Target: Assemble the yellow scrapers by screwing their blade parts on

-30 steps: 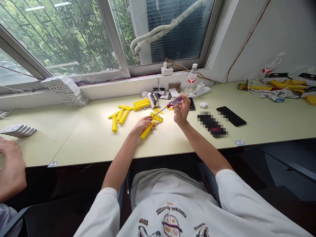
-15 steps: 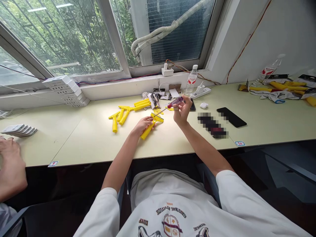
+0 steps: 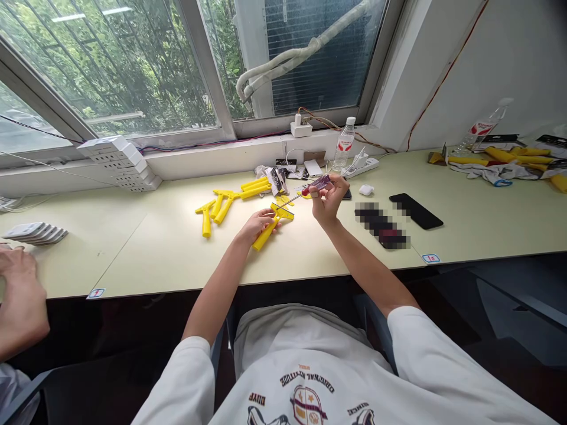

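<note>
My left hand (image 3: 258,225) is closed around a yellow scraper (image 3: 264,236), whose wide head points away from me. In my right hand (image 3: 328,203) is a screwdriver (image 3: 323,184) with a clear purple and red handle. Its thin shaft slants down to the left, and the tip meets the scraper's head; what exactly it touches there is too small to tell. Further left on the table lie several more yellow scrapers (image 3: 225,206), and behind them some yellow handles (image 3: 256,188). Small yellow pieces (image 3: 283,200) lie just beyond the held scraper.
Packaging cards (image 3: 278,180), a water bottle (image 3: 344,143) and a power strip (image 3: 361,165) stand along the window side. On the right are a white earphone case (image 3: 365,189) and a black phone (image 3: 416,211). Another person's arm (image 3: 22,295) rests at the left edge, near stacked white items (image 3: 38,232).
Both hands keep nearly the same place and hold. My right hand has shifted its grip on the screwdriver handle slightly.
</note>
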{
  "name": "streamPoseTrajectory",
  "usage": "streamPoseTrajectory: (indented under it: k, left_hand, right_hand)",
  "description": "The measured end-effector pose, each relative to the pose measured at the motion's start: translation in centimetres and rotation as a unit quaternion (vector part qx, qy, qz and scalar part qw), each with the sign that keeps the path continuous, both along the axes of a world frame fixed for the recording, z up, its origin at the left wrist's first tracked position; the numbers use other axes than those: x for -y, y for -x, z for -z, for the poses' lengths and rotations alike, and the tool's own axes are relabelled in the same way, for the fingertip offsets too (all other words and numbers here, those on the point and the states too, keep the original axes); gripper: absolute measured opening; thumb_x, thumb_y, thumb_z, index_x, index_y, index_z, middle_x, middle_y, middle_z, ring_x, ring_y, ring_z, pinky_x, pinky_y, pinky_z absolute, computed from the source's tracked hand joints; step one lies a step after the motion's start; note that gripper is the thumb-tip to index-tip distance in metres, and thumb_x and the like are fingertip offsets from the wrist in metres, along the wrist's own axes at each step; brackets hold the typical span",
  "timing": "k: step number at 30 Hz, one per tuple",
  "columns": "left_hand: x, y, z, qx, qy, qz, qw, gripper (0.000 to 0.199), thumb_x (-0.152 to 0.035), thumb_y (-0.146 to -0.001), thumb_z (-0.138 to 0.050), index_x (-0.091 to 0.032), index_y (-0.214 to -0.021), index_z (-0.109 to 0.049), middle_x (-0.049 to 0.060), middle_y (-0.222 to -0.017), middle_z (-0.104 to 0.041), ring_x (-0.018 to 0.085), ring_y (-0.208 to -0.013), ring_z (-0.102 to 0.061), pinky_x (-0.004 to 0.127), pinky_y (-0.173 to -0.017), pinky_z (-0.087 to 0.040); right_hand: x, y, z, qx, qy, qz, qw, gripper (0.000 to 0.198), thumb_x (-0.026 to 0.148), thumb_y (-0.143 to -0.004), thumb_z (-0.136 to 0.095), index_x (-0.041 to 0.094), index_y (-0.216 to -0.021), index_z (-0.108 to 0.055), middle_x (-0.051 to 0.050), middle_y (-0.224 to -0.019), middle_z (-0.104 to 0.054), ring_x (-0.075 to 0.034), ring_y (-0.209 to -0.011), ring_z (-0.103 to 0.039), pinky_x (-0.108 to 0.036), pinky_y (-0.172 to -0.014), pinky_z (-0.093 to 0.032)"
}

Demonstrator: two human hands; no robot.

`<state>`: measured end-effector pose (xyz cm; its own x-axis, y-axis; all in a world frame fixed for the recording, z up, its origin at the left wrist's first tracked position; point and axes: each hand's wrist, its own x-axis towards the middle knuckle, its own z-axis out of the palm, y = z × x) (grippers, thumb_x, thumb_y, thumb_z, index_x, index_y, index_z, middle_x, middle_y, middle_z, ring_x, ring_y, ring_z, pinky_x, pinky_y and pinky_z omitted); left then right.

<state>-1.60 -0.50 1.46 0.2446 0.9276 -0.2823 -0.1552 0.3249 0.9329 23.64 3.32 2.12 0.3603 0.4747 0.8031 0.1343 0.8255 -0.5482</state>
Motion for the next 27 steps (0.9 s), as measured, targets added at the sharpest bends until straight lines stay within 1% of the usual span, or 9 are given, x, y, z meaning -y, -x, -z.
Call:
streamPoseTrajectory:
  k: [2,4,8,13,16,19,22,24,27]
  left_hand:
    - [0.1,0.0,-0.1,-0.002,0.000,0.000,1.000,0.056,-0.004,-0.082,-0.082,-0.014,-0.136,-0.070,0.024,-0.143,-0.076,0.030,-0.099,-0.087,0.033,-0.070,-0.071]
    - [0.0,0.0,0.0,-0.002,0.001,0.000,1.000,0.057,-0.004,-0.081,-0.082,-0.014,-0.136,-0.069,0.024,-0.142,-0.076,0.031,-0.101,-0.087,0.033,-0.070,-0.071]
    - [-0.1,0.1,0.2,0.001,-0.001,0.000,1.000,0.056,-0.003,-0.080,-0.083,-0.015,-0.133,-0.069,0.023,-0.141,-0.077,0.030,-0.100,-0.087,0.032,-0.070,-0.071]
    - [-0.2,0.1,0.3,0.001,-0.005,-0.001,1.000,0.055,-0.003,-0.079,-0.082,-0.015,-0.131,-0.070,0.022,-0.140,-0.077,0.030,-0.098,-0.087,0.032,-0.070,-0.071]
    - [-0.2,0.1,0.4,-0.003,-0.005,0.000,1.000,0.055,-0.003,-0.079,-0.082,-0.016,-0.131,-0.071,0.023,-0.145,-0.076,0.030,-0.098,-0.087,0.032,-0.069,-0.071]
    - [-0.2,0.1,0.4,-0.003,-0.005,0.001,1.000,0.056,-0.004,-0.079,-0.082,-0.016,-0.132,-0.070,0.023,-0.147,-0.075,0.030,-0.099,-0.087,0.033,-0.069,-0.071]
    - [-0.3,0.1,0.4,-0.004,-0.006,-0.002,1.000,0.054,-0.004,-0.079,-0.082,-0.016,-0.131,-0.071,0.023,-0.147,-0.074,0.030,-0.100,-0.087,0.032,-0.070,-0.071]
    - [-0.3,0.1,0.5,-0.006,-0.007,-0.004,1.000,0.053,-0.004,-0.078,-0.082,-0.016,-0.129,-0.071,0.023,-0.148,-0.074,0.029,-0.099,-0.087,0.031,-0.070,-0.071]
    - [-0.3,0.1,0.4,-0.008,-0.008,0.001,1.000,0.054,-0.004,-0.078,-0.081,-0.015,-0.130,-0.070,0.024,-0.151,-0.073,0.029,-0.098,-0.087,0.031,-0.069,-0.071]
  right_hand:
    - [0.1,0.0,0.1,0.009,-0.019,0.025,0.999,0.065,0.082,-0.099,-0.068,0.035,-0.140,-0.050,-0.014,-0.138,-0.060,-0.032,-0.121,-0.077,-0.041,-0.070,-0.071]
    - [0.2,-0.1,0.1,0.014,-0.029,0.028,0.999,0.057,0.078,-0.105,-0.059,0.036,-0.142,-0.049,-0.015,-0.137,-0.062,-0.033,-0.127,-0.075,-0.044,-0.073,-0.072]
    - [0.0,0.0,0.2,0.006,-0.033,-0.001,0.999,0.053,0.072,-0.107,-0.062,0.037,-0.143,-0.046,-0.012,-0.133,-0.065,-0.027,-0.106,-0.079,-0.036,-0.063,-0.067]
    - [-0.7,0.1,0.5,0.003,-0.042,0.021,0.999,0.059,0.074,-0.100,-0.074,0.039,-0.138,-0.048,-0.005,-0.128,-0.057,-0.015,-0.080,-0.073,-0.031,-0.061,-0.063]
    - [-0.5,0.0,0.4,0.007,-0.038,-0.003,0.999,0.061,0.076,-0.099,-0.073,0.040,-0.142,-0.047,-0.006,-0.131,-0.057,-0.018,-0.086,-0.074,-0.035,-0.064,-0.067]
    - [0.2,0.0,0.1,0.021,-0.035,-0.025,0.999,0.056,0.073,-0.105,-0.063,0.041,-0.147,-0.045,-0.009,-0.134,-0.062,-0.023,-0.094,-0.076,-0.040,-0.066,-0.069]
    - [0.4,0.0,0.1,0.037,-0.036,-0.035,0.998,0.051,0.068,-0.110,-0.060,0.041,-0.150,-0.043,-0.009,-0.134,-0.068,-0.023,-0.096,-0.078,-0.035,-0.059,-0.067]
    - [0.0,0.0,0.4,0.039,-0.035,-0.028,0.998,0.054,0.069,-0.108,-0.064,0.041,-0.150,-0.044,-0.009,-0.132,-0.067,-0.023,-0.098,-0.078,-0.031,-0.055,-0.064]
    - [-0.8,0.1,0.9,0.027,-0.044,-0.003,0.999,0.060,0.071,-0.103,-0.073,0.041,-0.148,-0.048,-0.006,-0.133,-0.063,-0.017,-0.086,-0.074,-0.030,-0.056,-0.062]
